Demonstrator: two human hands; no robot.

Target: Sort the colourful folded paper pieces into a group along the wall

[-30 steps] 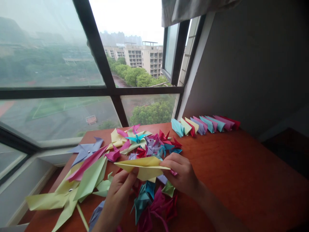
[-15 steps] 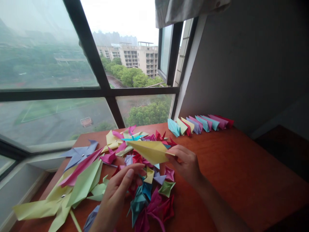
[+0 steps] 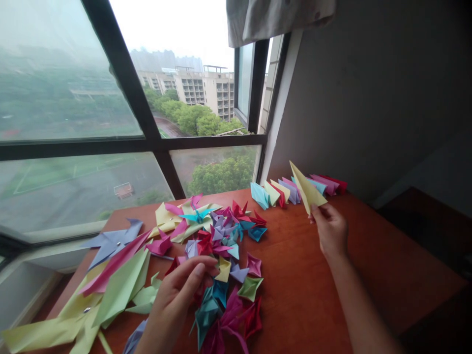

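My right hand (image 3: 331,228) pinches a pale yellow paper plane (image 3: 304,189) at its lower end and holds it above the table, pointed nose up. Behind the plane, along the wall, stands a row of folded paper planes (image 3: 293,191) in blue, yellow, red, purple and pink. My left hand (image 3: 186,280) hovers over the left part of the table with loosely bent fingers and nothing visible in it. Around it lies a heap of origami, among it a yellow folded piece (image 3: 223,269), a green paper box (image 3: 250,289) and a teal paper crane (image 3: 208,312).
Paper pinwheels, one blue (image 3: 118,243) and one yellow (image 3: 86,310), lie at the left beside a pink plane and a light green plane (image 3: 121,290). Window frames (image 3: 162,143) border the brown table (image 3: 306,295) at the back. A dark wall (image 3: 361,98) rises at the right.
My right hand has carried the yellow plane right and away from my left hand, up to the row, and tilted it upward. My left hand stays over the heap. The view has shifted slightly.
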